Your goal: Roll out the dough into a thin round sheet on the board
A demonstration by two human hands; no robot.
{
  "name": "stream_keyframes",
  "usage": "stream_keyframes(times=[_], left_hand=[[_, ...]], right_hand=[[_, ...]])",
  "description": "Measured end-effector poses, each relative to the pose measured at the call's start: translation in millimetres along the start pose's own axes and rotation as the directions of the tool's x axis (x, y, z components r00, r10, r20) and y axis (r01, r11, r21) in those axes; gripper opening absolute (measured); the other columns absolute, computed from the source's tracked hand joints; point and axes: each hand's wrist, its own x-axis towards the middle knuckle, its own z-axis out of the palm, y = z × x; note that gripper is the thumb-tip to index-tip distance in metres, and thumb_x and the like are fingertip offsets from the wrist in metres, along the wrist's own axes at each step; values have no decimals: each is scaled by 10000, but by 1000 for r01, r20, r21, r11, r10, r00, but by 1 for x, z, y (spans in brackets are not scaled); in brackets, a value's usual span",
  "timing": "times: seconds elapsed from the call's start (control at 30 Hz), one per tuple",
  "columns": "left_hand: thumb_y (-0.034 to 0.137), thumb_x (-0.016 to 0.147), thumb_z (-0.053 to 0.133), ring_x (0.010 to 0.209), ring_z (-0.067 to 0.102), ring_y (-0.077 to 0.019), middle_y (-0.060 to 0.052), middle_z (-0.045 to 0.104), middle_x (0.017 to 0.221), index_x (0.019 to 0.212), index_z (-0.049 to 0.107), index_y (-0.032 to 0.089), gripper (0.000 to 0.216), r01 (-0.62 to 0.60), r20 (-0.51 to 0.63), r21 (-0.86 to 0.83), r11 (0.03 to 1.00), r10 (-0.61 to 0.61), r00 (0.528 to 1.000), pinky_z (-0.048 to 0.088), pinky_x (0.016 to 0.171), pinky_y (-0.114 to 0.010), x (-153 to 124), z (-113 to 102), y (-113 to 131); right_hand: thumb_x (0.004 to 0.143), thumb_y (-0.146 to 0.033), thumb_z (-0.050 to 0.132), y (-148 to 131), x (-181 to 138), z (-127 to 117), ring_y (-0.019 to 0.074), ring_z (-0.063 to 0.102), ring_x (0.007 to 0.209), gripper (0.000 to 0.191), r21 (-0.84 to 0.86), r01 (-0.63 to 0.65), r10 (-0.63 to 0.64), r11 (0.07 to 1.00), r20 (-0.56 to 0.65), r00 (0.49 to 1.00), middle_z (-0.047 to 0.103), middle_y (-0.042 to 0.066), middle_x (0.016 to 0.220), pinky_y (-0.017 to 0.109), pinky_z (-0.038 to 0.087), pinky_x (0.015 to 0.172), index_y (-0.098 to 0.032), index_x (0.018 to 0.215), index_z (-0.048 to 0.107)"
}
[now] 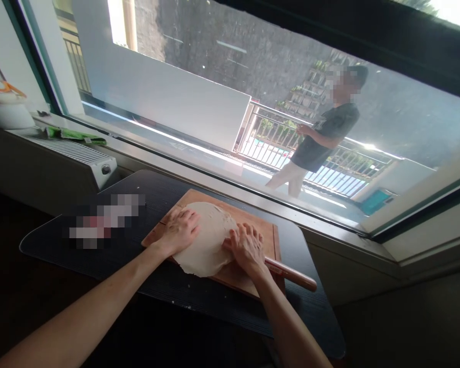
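Observation:
A flat round sheet of pale dough (209, 240) lies on a wooden cutting board (270, 232) that rests on a dark mat (164, 286). My left hand (180, 227) lies on the dough's left edge with fingers bent over it. My right hand (247, 248) presses on the dough's right edge, fingers spread. A wooden rolling pin (291, 274) lies on the board's right side, its near end hidden under my right wrist.
A white radiator (80, 153) stands at the left below the window sill, with a green cloth (74, 135) on it. A white appliance with an orange part (3, 105) sits far left. Beyond the glass a person (322, 135) stands on a balcony.

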Motion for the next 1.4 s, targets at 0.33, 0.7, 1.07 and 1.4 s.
stream_keyframes(times=[0.33,0.7,1.07,1.4], left_hand=[[255,927,445,1264,530,-256,-95,628,1315,1195,612,245,317,15,-18,-9,1000,-15,1000,340,1116,-488,-3,-1,6],[280,931,427,1275,515,-284,-119,608,1344,1228,608,209,355,21,13,-1,1000,-21,1000,328,1124,-506,-4,-1,5],[294,942,391,1310,481,-279,-127,591,1354,1228,592,209,360,6,28,2,1000,-6,1000,303,1130,-508,-4,1,1],[293,932,410,1272,504,-286,-121,596,1349,1201,602,211,340,14,44,-5,1000,-14,999,321,1117,-510,-3,-2,2]], right_hand=[[1031,-410,309,3,28,-2,263,409,1343,413,12,14,-15,1000,142,990,524,105,1417,450,325,1089,-251,1319,559],[1029,-408,295,8,50,-5,281,371,1365,445,28,-27,20,999,219,976,461,146,1449,473,318,1087,-197,1363,500],[1022,-346,290,-4,27,-1,319,192,1505,522,67,-81,68,994,185,980,278,149,1615,522,208,1182,-157,1499,387],[1038,-437,252,-24,-36,-12,265,119,1534,581,111,130,-155,985,250,956,286,106,1625,470,185,1216,-152,1528,381]])
